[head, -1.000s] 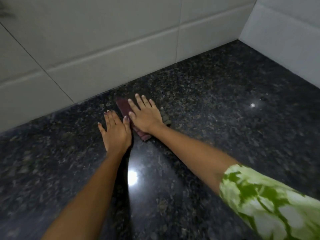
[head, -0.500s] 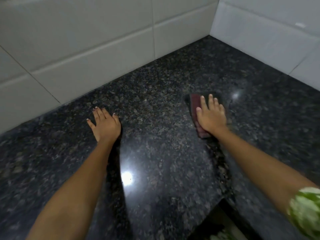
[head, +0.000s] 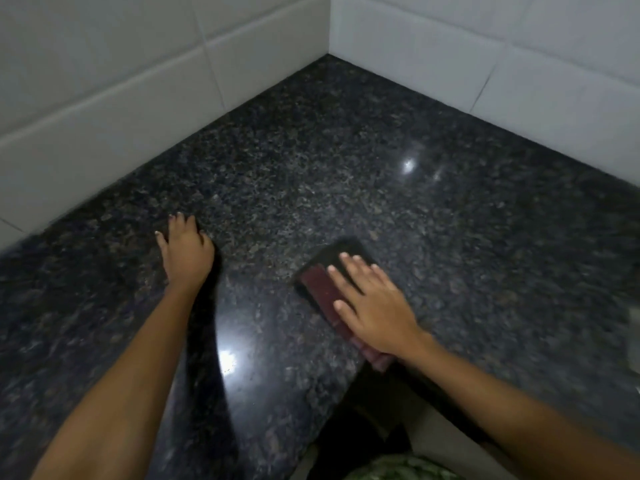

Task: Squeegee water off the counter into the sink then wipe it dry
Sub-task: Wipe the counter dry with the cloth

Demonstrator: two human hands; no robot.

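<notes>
A dark speckled granite counter (head: 346, 161) fills the view. My right hand (head: 374, 306) lies flat with straight fingers on a folded dark red cloth (head: 320, 289), pressing it onto the counter close to the inner front edge. The cloth's near end pokes out under my wrist. My left hand (head: 185, 252) rests flat on the bare counter to the left, fingers straight, holding nothing. No sink or squeegee is in view.
White tiled walls (head: 104, 98) meet in a corner (head: 329, 46) at the back. The counter's front edge (head: 349, 379) cuts inward below my right hand, with a dark gap beneath. Light glints off the counter at two spots.
My right hand slid the cloth away from the left hand to the right, then back toward the counter's front edge. The left hand stayed planted; the view shifted toward the corner.
</notes>
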